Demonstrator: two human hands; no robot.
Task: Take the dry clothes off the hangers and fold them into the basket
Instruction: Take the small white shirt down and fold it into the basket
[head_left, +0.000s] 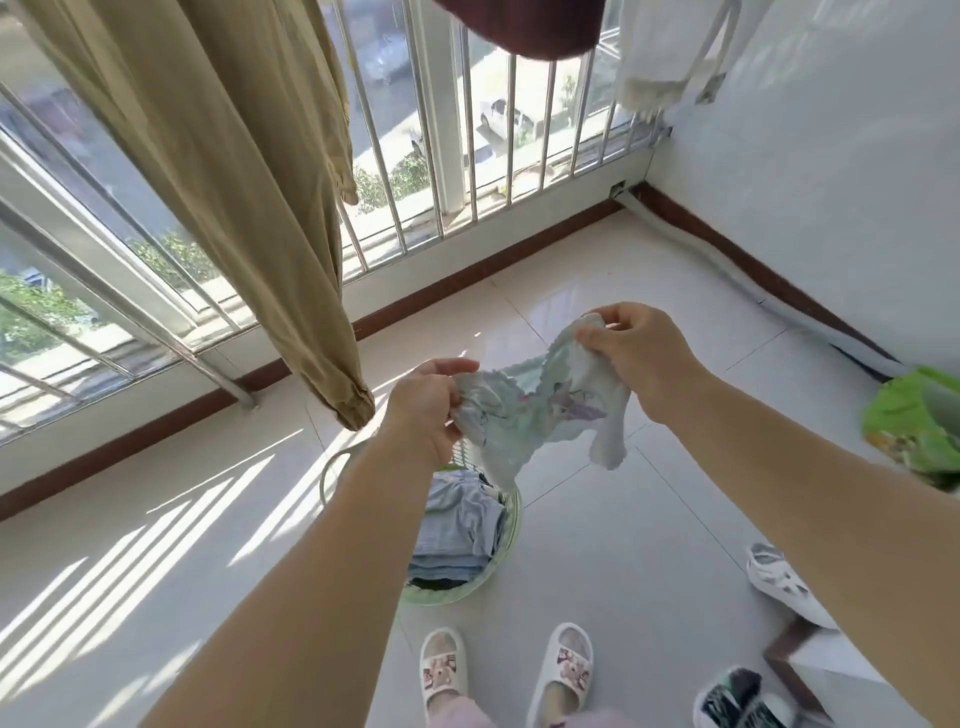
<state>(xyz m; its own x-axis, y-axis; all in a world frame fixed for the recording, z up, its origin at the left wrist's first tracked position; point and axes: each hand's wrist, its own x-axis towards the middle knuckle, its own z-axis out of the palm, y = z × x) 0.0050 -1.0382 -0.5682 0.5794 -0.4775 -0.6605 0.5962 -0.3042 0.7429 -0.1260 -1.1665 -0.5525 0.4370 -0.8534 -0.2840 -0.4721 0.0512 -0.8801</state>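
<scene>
A small pale blue garment (530, 410) with a purple print hangs bunched between my hands, above the floor. My left hand (426, 405) grips its left edge; my right hand (639, 353) pinches its right upper edge, a little higher. Directly below sits a light green basket (511, 525) holding folded blue-grey clothes (457, 530); my left forearm hides its left part. Khaki trousers (249, 182) hang at the left. A dark red garment (524, 26) and a white one (670, 57) hang along the top.
Metal railing bars (467, 156) and a window run along the far side. A white wall (831, 182) closes the right. A green bag (914, 421) lies at the right edge. Shoes (779, 582) and a sneaker (737, 696) lie near my slippered feet (504, 670).
</scene>
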